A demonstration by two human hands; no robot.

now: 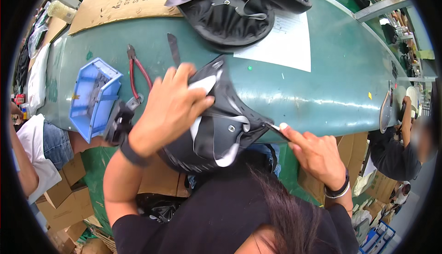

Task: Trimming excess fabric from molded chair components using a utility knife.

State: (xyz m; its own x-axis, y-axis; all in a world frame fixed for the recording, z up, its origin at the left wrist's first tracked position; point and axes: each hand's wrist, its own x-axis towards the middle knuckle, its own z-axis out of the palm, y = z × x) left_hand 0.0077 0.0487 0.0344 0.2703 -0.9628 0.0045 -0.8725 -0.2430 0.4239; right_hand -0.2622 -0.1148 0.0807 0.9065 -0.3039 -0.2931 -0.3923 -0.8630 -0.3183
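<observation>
A black leather-like piece [221,99] with a metal eyelet, a light grey edge and small slits along its rim is held over the near edge of the table. My left hand [168,106] is closed on its upper left part, thumb and fingers pinching the material. In my right hand [317,155] is a slim tool [275,126] with a light, thin tip. That tip touches the right corner of the piece; most of the handle is hidden under my fingers, so I cannot tell its kind.
Red-handled cutting pliers [133,72], a dark flat blade [173,49] and a blue bin [94,99] of small dark parts lie on the green table [331,97]. Behind are more black pieces [225,14], a paper sheet [294,42] and cardboard [119,5]. People sit at both sides.
</observation>
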